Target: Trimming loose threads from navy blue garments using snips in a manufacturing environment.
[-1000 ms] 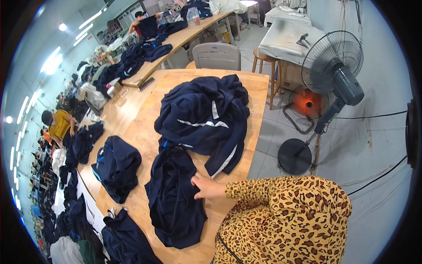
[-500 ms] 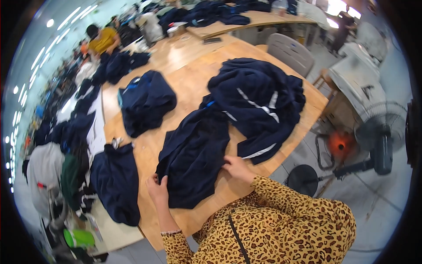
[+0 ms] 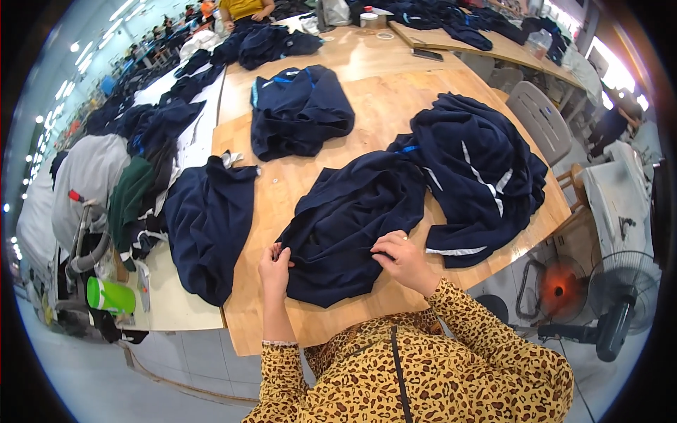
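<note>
Far left, grey cloth point(image 3: 88, 180) and green cloth point(image 3: 130, 194) hung beside a pale side table point(image 3: 183, 314), green container point(image 3: 111, 296) at its left edge. Left garment point(image 3: 211, 229), navy, lay across the seam onto the wood table point(image 3: 317, 328). Folded garment point(image 3: 303, 113) sat farther back; yellow-shirted co-worker point(image 3: 243, 8) beyond.

Middle garment point(image 3: 360, 218), navy, lay creased on the wood near the front edge. Left hand point(image 3: 275, 264) pinched its near-left edge; right hand point(image 3: 400, 254) was narrow, thumb and fingers pinching its near-right side. Striped garment point(image 3: 486, 176) was heaped to the right, touching its far end. Chair point(image 3: 539, 120), stool point(image 3: 575, 187) and fan point(image 3: 620, 289) stood past the right edge.

Margins: bare wood separated left garment from middle garment, with more between folded and striped. Front strip was narrow, forearms crossing it. Right side tight: striped garment lay near the table edge, only a wedge of wood between its lower sleeve and the right hand.
</note>
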A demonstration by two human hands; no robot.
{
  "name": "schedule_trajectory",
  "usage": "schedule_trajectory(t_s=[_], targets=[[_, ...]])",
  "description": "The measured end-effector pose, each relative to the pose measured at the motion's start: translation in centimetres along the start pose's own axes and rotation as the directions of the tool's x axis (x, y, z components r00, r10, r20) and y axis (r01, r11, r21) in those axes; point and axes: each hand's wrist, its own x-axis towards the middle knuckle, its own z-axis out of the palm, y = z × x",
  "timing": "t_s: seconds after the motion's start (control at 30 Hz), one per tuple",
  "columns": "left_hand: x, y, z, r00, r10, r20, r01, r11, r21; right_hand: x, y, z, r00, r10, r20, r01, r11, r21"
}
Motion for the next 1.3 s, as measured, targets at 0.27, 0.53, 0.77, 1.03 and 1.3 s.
schedule_trajectory(t_s=[0.27,0.53,0.77,1.03,1.3], targets=[[-0.7,-1.4,-0.4,1.0,-0.024,0.001,0.024,0.998,-0.058,0.5,1.9,0.3,0.996,0.041,0.084,-0.022,0.977,-0.212],[-0.3,0.0,0.0,1.0,-0.028,-0.008,0.027,0.998,-0.057,0.7,0.4,1.3,1.0,-0.022,0.018,0.025,0.988,-0.15],[-0.7,0.2,1.0,1.0,-0.016,0.007,0.016,0.999,0.047,2.7,-2.6,11.0,0.972,-0.037,0.233,0.063,0.993,-0.104],[-6.3,0.6,0.2,0.986,-0.165,0.012,0.164,0.972,-0.167,3.9,0.4,10.0,0.651,0.423,0.63,-0.757,0.43,0.492],[-7.3,0.2,5.5,0.985,0.043,0.169,-0.064,0.991,0.121,1.5,1.0,6.9,0.706,0.327,0.628,-0.707,0.265,0.656]])
